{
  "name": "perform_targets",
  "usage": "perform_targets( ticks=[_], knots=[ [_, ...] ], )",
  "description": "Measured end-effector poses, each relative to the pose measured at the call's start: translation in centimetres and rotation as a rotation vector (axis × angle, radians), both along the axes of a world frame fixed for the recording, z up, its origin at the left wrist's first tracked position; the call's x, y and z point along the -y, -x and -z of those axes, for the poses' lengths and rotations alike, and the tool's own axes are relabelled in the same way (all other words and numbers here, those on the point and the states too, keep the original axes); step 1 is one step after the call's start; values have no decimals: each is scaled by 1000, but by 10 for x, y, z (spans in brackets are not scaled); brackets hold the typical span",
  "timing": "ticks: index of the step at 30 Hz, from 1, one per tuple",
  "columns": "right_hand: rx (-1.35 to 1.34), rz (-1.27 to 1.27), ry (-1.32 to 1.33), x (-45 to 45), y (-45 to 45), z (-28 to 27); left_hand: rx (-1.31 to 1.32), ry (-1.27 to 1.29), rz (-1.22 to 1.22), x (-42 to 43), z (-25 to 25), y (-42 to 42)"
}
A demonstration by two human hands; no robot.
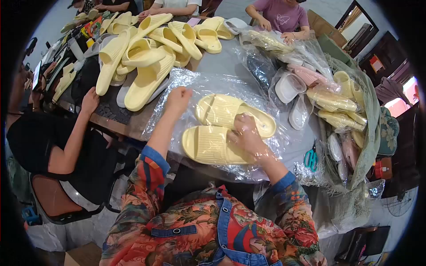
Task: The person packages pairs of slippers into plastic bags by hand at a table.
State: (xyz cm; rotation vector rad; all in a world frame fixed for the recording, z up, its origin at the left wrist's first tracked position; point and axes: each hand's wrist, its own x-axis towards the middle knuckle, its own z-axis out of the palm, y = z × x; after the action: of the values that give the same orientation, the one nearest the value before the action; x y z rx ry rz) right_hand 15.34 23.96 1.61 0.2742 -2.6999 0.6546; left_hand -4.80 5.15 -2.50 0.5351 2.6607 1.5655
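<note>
Under the curled right hand [245,133], grip impossible to tell: two ribbed pale-yellow foam slippers [211,144], long axes left-right, near the grey-topped table's [213,62] front edge. Off their left ends: curled left hand [178,101], hold likewise. In the way, clear plastic film [181,77]; toward far left corner, heaped yellow slippers [153,82]; along right edge, bagged slippers [332,100].

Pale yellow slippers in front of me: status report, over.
Right hand on the slippers. Left hand beside them, grip unclear. Pair side by side amid clear plastic. Loose film might get in the way.
</note>
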Motion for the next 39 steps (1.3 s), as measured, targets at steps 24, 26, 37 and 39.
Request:
perform_targets(
  ticks=[24, 26, 37, 39],
  knots=[
    [-327, 154, 778, 81, -37, -77, -926, 684, 334, 28, 45, 49],
    [-222, 79, 628, 106, 10, -54, -966, 915, 313, 26, 67, 56],
    [43, 774, 249, -21, 13, 37, -486, 714, 195, 15, 32, 9],
    [-30, 780, 264, -24, 4, 29, -470, 705, 179, 14, 27, 7]
  ],
)
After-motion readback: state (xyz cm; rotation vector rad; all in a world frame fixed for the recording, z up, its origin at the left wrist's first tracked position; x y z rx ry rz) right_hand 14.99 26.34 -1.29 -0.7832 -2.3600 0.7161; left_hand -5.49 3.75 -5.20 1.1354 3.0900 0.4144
